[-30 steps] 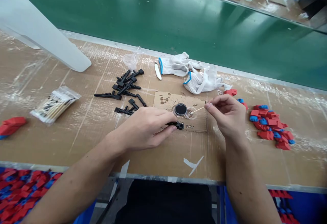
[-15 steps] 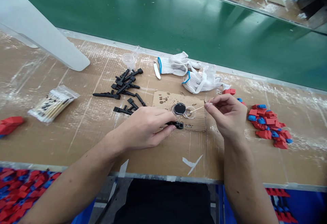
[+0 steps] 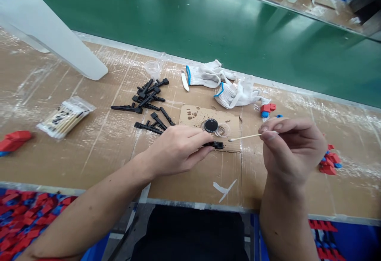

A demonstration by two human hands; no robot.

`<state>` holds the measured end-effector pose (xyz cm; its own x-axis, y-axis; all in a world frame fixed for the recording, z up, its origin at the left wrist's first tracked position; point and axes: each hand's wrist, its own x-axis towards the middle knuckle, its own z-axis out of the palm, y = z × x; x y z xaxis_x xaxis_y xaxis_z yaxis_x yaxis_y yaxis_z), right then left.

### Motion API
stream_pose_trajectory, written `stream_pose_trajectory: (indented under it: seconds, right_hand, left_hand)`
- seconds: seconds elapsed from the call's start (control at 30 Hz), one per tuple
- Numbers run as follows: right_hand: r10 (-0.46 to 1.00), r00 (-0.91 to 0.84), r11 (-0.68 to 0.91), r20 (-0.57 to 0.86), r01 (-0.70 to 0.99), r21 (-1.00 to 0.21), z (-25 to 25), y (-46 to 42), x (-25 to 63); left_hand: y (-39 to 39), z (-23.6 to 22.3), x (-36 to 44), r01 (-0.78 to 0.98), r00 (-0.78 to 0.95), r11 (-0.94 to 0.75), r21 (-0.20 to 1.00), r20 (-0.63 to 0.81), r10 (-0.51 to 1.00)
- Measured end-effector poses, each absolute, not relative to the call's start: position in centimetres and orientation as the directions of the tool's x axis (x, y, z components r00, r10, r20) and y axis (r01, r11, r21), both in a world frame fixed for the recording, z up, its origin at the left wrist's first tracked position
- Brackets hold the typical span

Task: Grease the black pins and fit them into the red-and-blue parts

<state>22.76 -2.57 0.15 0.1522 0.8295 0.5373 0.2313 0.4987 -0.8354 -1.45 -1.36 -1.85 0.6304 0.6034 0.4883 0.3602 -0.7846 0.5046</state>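
Note:
Between the fingers and thumb of my left hand [image 3: 181, 148] is a black plastic toy gun part [image 3: 218, 145], its blocky end pointing right. My right hand [image 3: 293, 146] pinches a cotton swab [image 3: 245, 137] by one end; its tip points left and hovers a short way right of the black part. Just behind them, a small round pot of black liquid [image 3: 211, 125] and a clear shallow cup [image 3: 223, 129] stand side by side on a stained piece of cardboard [image 3: 195, 123]. Several more black parts [image 3: 149, 96] lie in a loose pile left of the cardboard.
White knitted gloves [image 3: 235, 94] lie behind the cardboard. A bag of cotton swabs [image 3: 66, 117] is on the left. Red and blue pieces [image 3: 330, 160] sit at right, partly behind my right hand. A white curved panel [image 3: 50, 27] juts in at upper left, beside the green belt [image 3: 166, 19].
My right hand has drawn the swab out of the clear cup and moved right and nearer to me. My left hand has shifted slightly right with the black part.

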Motion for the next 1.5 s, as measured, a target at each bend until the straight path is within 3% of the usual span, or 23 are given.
stream_pose_trajectory:
  seconds: [0.23,0.83,1.13,1.5]
  right_hand:
    - [0.833,0.072,0.506,0.549,0.301,-0.808,0.56,-3.09,22.07]
    - [0.881,-0.051,0.467,0.471,0.259,-0.845,0.64,-3.42,21.88]
    - [0.82,-0.259,0.566,0.511,0.233,-0.79,0.4,-3.56,22.16]
    - [0.783,-0.255,0.621,0.568,0.246,-0.744,0.39,-3.35,22.27]
  left_hand:
    - [-1.58,-1.82,-1.23,0.36,0.643,-0.791,0.494,0.483,0.595]
    - [-1.57,-1.77,-1.3,0.357,0.643,-0.801,0.48,0.496,0.584]
    - [-1.54,-1.77,-1.26,0.363,0.652,-0.804,0.471,0.489,0.58]
    - [-1.6,-1.84,-1.21,0.347,0.667,-0.808,0.475,0.481,0.569]
